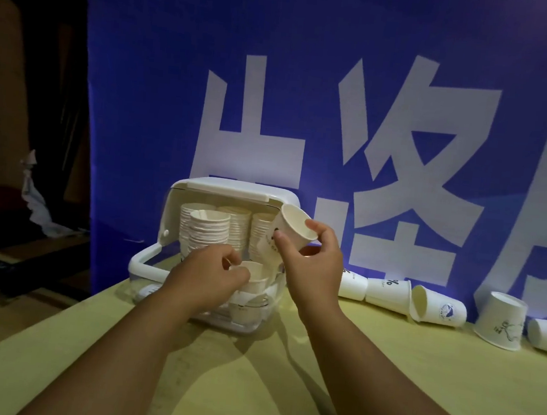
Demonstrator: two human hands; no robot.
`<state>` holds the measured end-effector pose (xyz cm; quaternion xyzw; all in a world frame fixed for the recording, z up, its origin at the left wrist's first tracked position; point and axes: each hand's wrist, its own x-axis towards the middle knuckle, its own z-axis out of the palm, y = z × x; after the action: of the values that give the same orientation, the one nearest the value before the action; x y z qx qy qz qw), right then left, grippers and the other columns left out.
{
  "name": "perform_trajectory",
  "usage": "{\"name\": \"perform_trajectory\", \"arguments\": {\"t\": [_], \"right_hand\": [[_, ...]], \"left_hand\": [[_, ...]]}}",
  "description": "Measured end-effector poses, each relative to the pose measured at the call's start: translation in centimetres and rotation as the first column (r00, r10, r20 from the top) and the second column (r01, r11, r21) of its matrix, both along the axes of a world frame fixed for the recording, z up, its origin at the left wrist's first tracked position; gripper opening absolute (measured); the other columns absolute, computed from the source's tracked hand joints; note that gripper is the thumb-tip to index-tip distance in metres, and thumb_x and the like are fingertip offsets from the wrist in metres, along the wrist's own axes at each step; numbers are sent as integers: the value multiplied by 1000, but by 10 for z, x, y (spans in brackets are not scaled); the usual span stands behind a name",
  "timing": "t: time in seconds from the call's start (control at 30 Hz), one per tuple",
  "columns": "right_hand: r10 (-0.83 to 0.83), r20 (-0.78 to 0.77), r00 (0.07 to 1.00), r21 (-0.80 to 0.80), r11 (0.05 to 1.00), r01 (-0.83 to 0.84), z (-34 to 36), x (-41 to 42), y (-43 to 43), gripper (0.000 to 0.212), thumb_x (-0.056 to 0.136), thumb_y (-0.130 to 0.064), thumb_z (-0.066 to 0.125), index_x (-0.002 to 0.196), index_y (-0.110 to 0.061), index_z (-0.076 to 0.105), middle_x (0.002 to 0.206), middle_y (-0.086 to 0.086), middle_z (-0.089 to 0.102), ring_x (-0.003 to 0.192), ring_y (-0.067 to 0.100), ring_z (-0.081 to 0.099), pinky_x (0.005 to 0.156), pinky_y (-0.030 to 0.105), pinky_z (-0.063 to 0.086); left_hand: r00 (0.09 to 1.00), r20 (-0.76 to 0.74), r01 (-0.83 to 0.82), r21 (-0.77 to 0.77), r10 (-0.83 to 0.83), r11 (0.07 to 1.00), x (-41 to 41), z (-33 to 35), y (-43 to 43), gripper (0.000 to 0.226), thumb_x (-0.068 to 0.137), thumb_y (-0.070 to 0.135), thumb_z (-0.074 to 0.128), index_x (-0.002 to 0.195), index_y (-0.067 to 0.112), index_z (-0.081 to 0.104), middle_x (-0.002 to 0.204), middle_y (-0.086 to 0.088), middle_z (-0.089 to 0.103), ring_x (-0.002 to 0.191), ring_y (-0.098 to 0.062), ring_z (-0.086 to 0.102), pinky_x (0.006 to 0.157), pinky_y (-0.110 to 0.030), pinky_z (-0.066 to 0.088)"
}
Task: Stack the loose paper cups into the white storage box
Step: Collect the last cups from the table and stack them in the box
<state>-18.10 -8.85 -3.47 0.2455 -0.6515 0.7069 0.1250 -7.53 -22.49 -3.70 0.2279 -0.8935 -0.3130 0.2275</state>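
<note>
Head view: the right hand [315, 260] pinches 1 paper cup [291, 233] tilted beside the white storage box [180, 199], while the left hand [210, 273] grips a cup stack [254, 277] at its open front. Loose cups [435, 307] lie right on the table [251, 371]. Nesting at this tilt could catch the rim and topple the stacks inside.

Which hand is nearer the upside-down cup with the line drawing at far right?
Right. The right hand holds a tilted cup beside the white storage box, well left of the upside-down cup. The left hand is farther left, at the box opening.
</note>
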Motion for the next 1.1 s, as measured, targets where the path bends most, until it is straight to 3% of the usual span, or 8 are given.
{"name": "perform_trajectory", "arguments": {"t": [0.2, 0.4, 0.5, 0.63, 0.7, 0.83, 0.93, 1.1], "right_hand": [[64, -105, 992, 243, 969, -36, -4, 2, -7, 66, 75, -50, 84, 131, -40, 50, 112, -18, 57, 88, 7, 60, 67, 15, 49], [106, -73, 992, 328, 942, -76, -12, 0, -5, 57, 90, -60, 61, 140, -38, 44, 125, -15, 59, 102, 10, 61, 89, 37, 58], [34, -70, 997, 388, 922, -4, -20, -4, -9, 43, 97, -56, 52, 136, -36, 51, 126, -11, 64, 106, 11, 60, 95, 42, 56], [6, -106, 994, 517, 855, 50, -37, -11, -13, 30, 96, -52, 55, 119, -37, 67, 112, -16, 69, 105, 13, 60, 103, 48, 47], [-7, -132, 991, 562, 823, 81, -39, -12, -11, 29, 97, -52, 53, 117, -37, 69, 111, -18, 70, 108, 13, 58, 105, 45, 39], [-14, -138, 990, 573, 815, 91, -38, -10, -8, 29, 98, -51, 53, 117, -37, 70, 112, -18, 70, 110, 12, 55, 105, 43, 33], [-2, -71, 997, 510, 859, 38, -38, -10, -4, 25, 97, -51, 56, 113, -37, 69, 108, -18, 70, 104, 9, 60, 105, 44, 41], [-111, -40, 993, 399, 909, 118, -26, -11, 29, 9, 99, -31, 59, 100, -26, 67, 94, -9, 68, 85, 9, 63, 78, 26, 56]], "left_hand": [[992, -82, -93, -2, 93, 996, -3, -1, -2, 18, 102, 31, 45, 116, 35, 56, 103, 4, 67, 92, -17, 64, 82, -41, 56], [964, -245, -96, 46, 104, 994, -2, -3, 0, 33, 102, 50, 36, 130, 43, 52, 117, 4, 68, 101, -19, 66, 89, -48, 58], [966, -238, -104, 8, 102, 995, -2, -2, 2, 30, 102, 49, 40, 124, 40, 59, 111, 7, 69, 95, -17, 68, 85, -44, 58], [982, -165, -104, -78, 90, 992, -5, -5, 1, 17, 101, 38, 55, 92, 34, 69, 90, 10, 71, 83, -12, 66, 74, -35, 56], [985, -148, -100, -77, 88, 992, -6, -6, 1, 11, 98, 34, 61, 95, 37, 71, 92, 13, 72, 85, -9, 65, 77, -35, 58], [988, -127, -97, -88, 86, 991, -6, -7, 1, 15, 98, 35, 62, 105, 33, 75, 95, 12, 72, 87, -9, 65, 78, -36, 59], [970, -216, -150, -165, 112, 975, -5, -6, 6, 13, 97, 41, 61, 98, 33, 71, 96, 14, 68, 87, -10, 62, 79, -39, 58], [931, -363, -122, -413, -40, 903, -9, -3, 45, 16, 93, 32, 55, 81, 25, 62, 81, 10, 59, 80, -16, 52, 75, -38, 47]]}}
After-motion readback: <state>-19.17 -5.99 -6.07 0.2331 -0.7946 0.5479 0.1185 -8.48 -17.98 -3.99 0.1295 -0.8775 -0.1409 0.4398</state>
